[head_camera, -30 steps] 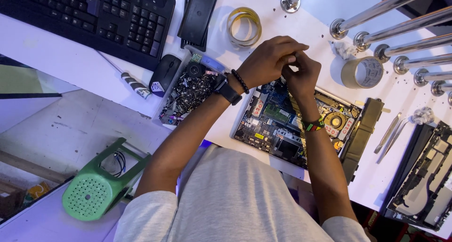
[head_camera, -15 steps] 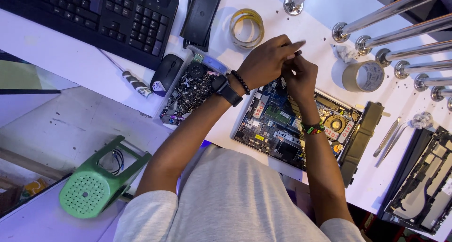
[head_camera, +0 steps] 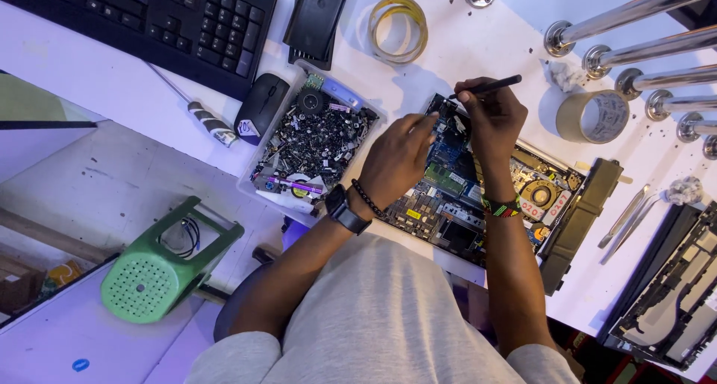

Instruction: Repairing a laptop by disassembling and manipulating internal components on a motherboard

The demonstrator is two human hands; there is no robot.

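An opened laptop base (head_camera: 478, 205) with its green circuit board and fan exposed lies on the white desk (head_camera: 478, 48). My right hand (head_camera: 493, 119) is shut on a thin black screwdriver (head_camera: 489, 86), held over the board's upper left corner. My left hand (head_camera: 397, 160) rests on the board beside it, fingers bent down onto the parts, holding nothing that I can see.
A clear tray of several small screws and parts (head_camera: 310, 141) sits left of the laptop, with a black mouse (head_camera: 261, 108), a striped-handle tool (head_camera: 211, 124) and a keyboard (head_camera: 172, 18). Tape rolls (head_camera: 399, 27) (head_camera: 594, 117), tweezers (head_camera: 627, 216), chrome bars (head_camera: 635, 11), another laptop shell (head_camera: 668, 294), a green stool (head_camera: 157, 268).
My hands have parted: the left dropped onto the board, the right now holds the screwdriver out to the side. The view has shifted slightly.
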